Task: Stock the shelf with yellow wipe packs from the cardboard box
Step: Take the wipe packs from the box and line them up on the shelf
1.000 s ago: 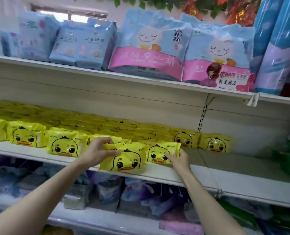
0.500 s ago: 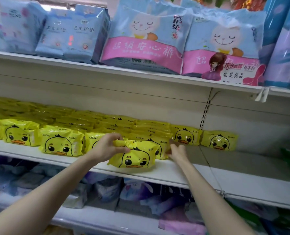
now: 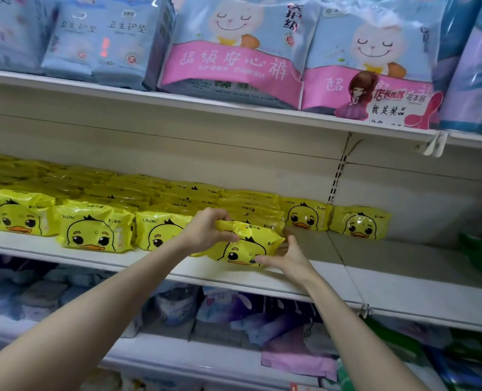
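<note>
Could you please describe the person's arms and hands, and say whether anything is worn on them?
The left hand and right hand wear no gloves, and I see no watch, bracelet or rings. The left arm and right arm are bare to the frame's edge; no sleeves show.

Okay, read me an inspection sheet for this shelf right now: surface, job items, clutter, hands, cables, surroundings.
Surface: white middle shelf, seam just right of the hands.
Job's things: yellow packs in rows on the left; held pack tilted near the shelf's front.
Clutter: nothing seen.
Grippers: left hand grips held pack's top; right hand open, thumb touching its front.
Cables: nothing seen.
Surroundings: blue-pink packs on the shelf above; mixed packs below.
</note>
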{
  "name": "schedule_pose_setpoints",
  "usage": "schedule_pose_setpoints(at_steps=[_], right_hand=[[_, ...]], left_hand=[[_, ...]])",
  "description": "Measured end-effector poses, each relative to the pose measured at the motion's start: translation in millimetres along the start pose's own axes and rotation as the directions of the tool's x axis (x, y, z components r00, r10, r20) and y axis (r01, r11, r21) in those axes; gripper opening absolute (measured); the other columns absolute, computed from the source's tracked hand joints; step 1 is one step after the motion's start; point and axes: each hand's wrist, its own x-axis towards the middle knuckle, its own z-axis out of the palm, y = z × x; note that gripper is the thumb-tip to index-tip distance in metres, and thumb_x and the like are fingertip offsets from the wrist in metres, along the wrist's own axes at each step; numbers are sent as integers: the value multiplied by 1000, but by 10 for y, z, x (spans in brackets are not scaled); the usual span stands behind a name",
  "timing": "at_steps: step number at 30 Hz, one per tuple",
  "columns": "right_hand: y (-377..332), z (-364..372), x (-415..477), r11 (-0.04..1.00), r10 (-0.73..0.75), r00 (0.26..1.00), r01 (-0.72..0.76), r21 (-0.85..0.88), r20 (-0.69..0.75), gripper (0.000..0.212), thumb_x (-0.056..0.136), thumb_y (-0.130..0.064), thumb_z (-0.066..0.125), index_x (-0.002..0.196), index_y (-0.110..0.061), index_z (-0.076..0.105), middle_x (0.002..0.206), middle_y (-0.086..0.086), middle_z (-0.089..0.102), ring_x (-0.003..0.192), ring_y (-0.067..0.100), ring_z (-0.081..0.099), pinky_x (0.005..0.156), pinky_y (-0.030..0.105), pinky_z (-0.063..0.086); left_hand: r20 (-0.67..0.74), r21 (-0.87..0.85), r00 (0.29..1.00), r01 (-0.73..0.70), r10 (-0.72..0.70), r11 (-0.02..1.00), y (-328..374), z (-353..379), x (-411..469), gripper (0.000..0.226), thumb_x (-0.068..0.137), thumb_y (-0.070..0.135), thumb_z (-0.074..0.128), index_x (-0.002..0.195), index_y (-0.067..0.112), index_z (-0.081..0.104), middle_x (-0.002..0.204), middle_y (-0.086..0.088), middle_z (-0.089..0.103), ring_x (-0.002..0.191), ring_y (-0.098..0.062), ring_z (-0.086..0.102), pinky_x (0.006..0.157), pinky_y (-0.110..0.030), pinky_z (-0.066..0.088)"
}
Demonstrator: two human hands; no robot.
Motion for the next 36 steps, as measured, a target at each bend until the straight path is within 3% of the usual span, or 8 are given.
schedule_pose_setpoints(at_steps=[2,6,9,11,21,25,29,36], right_hand=[[1,20,16,999,-29,998,29,-16,-59,118,67,-42,82,151,-11,5,158,7,14,142,24,22,113,40,24],[-15,62,40,998,-56,989,54,-18,-139,106,69,-38,81,149,-10,16,153,8,26,137,23,31,108,37,30],[-26,106,32,998,-62,983,61,-12,-171,108,72,-35,80,149,-7,10,155,9,22,139,24,27,109,35,29],[-28,134,28,998,-66,978,63,-18,-200,111,74,-33,79,149,-4,3,157,8,15,141,24,22,110,35,26],[-30,170,-3,990,-88,957,53,-133,-276,98,75,-25,79,145,-1,15,149,11,29,132,26,36,103,34,34],[-24,191,25,989,-91,953,53,-136,-289,73,72,-23,81,128,-6,37,131,8,45,108,18,47,89,30,41],[16,208,71,989,-100,946,61,-134,-307,57,70,-22,83,110,-10,44,118,8,51,97,20,53,81,31,45],[-4,219,26,992,-98,939,64,-112,-330,62,68,-22,84,112,-10,42,119,8,49,99,20,52,80,29,43]], left_hand=[[-7,61,1000,-16,16,998,3,41,68,26,74,28,78,82,13,59,88,0,61,86,-16,53,69,-28,38],[-21,267,999,-39,46,963,13,82,198,49,75,37,75,113,8,64,114,-10,61,107,-26,53,86,-34,44],[-47,572,996,-36,76,819,0,60,262,56,77,51,67,123,21,59,125,-6,53,121,-27,44,92,-35,38],[-30,670,997,-33,72,742,-34,54,272,56,79,53,63,127,25,56,130,-3,49,127,-25,38,97,-36,33],[-46,727,997,-10,64,687,-288,55,90,77,73,56,69,138,28,40,144,0,35,135,-23,24,104,-38,17],[-50,752,997,-4,63,659,-298,75,111,76,75,53,68,139,24,38,145,-2,33,136,-23,21,106,-39,16],[-73,750,995,10,67,661,-302,126,144,73,77,51,68,138,23,38,145,-3,33,137,-24,19,107,-40,16],[-101,711,991,9,90,703,-337,128,129,73,75,51,69,136,25,39,146,-2,34,137,-24,21,106,-40,16]])
